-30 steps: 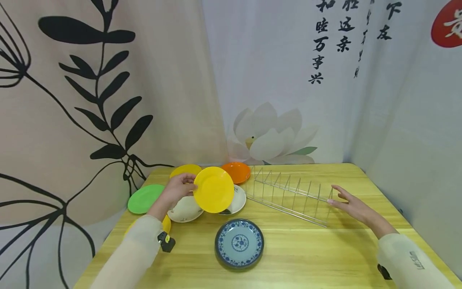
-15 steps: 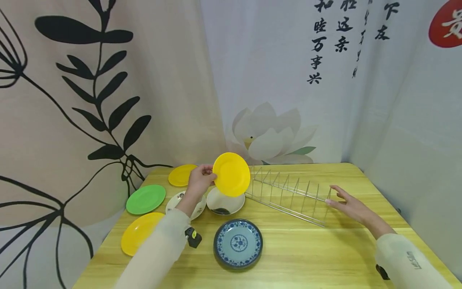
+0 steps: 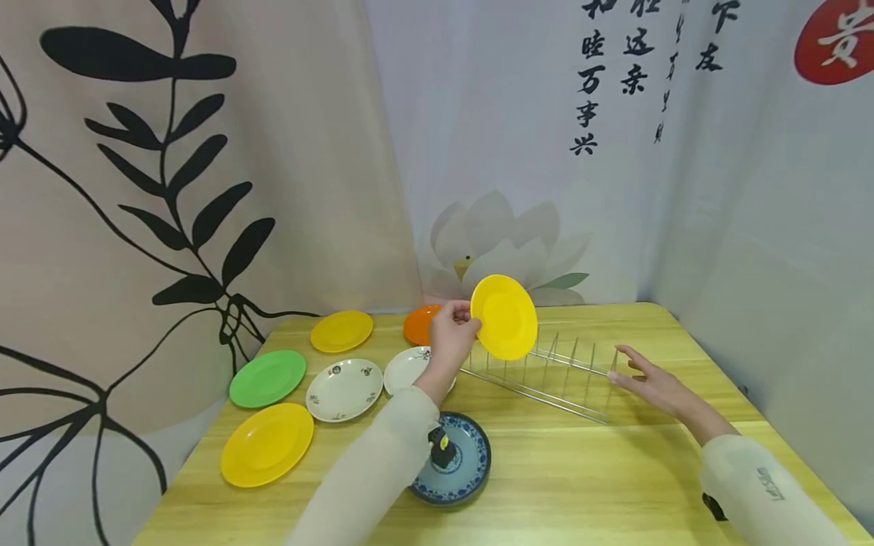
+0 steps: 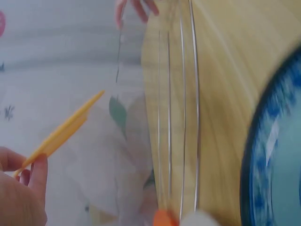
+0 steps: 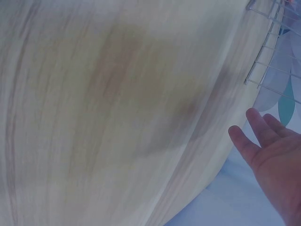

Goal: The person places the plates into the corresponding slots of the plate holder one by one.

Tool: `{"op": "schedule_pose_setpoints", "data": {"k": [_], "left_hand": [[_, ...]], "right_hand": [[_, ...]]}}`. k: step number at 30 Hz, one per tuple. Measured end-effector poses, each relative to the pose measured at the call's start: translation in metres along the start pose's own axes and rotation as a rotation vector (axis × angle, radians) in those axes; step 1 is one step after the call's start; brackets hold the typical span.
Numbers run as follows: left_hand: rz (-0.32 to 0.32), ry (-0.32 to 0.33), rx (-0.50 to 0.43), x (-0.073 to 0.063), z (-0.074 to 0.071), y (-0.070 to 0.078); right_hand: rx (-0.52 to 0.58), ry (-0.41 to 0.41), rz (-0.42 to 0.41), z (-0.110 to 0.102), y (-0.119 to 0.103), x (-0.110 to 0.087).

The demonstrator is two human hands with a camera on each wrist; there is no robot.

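Observation:
My left hand [image 3: 452, 341] pinches a small yellow plate [image 3: 505, 317] by its left rim and holds it raised, overlapping the left part of the wire plate rack [image 3: 546, 390] in the head view. Seen edge-on in the left wrist view, the yellow plate [image 4: 66, 129] tilts between thumb and fingers. My right hand [image 3: 652, 387] is at the rack's right end, thumb and fingers spread and relaxed around the end wire. In the right wrist view, the right hand [image 5: 277, 155] shows its fingers extended close to the rack [image 5: 265, 47].
Left of the rack lie a green plate [image 3: 268, 378], a large yellow plate [image 3: 268, 445], a smaller yellow plate [image 3: 341, 331], an orange plate [image 3: 418, 326] and two white plates, one patterned [image 3: 344, 390], one partly hidden [image 3: 406, 369]. A blue-patterned plate [image 3: 471, 470] sits in front, under the left sleeve.
My left hand has carried the yellow plate rightward and slightly up, from above the white plates to over the rack's left part. The right hand stays at the rack's end.

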State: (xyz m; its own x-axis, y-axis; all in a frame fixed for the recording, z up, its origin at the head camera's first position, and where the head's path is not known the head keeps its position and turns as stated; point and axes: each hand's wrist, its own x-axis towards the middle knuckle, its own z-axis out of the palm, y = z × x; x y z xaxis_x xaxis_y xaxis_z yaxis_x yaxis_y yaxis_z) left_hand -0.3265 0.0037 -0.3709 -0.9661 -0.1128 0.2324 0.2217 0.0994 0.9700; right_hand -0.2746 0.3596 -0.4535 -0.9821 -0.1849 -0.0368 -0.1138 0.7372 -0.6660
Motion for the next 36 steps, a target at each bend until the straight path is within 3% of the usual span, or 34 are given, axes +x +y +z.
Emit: {"op": "schedule_pose_setpoints", "data": {"k": [8, 15, 26, 36], "left_hand": [[-0.019, -0.012, -0.035, -0.016, 0.053, 0.005], [-0.038, -0.021, -0.118, -0.025, 0.085, 0.008], [0.024, -0.037, -0.028, -0.042, 0.124, 0.008], [0.005, -0.115, 0.022, -0.059, 0.142, -0.001]], "right_hand": [[0.009, -0.014, 0.027, 0.001, -0.002, 0.000], [0.008, -0.020, 0.026, 0.000, -0.002, 0.000], [0.016, -0.025, 0.059, 0.002, -0.002, 0.001], [0.033, -0.032, 0.077, 0.001, -0.003, -0.001]]}}
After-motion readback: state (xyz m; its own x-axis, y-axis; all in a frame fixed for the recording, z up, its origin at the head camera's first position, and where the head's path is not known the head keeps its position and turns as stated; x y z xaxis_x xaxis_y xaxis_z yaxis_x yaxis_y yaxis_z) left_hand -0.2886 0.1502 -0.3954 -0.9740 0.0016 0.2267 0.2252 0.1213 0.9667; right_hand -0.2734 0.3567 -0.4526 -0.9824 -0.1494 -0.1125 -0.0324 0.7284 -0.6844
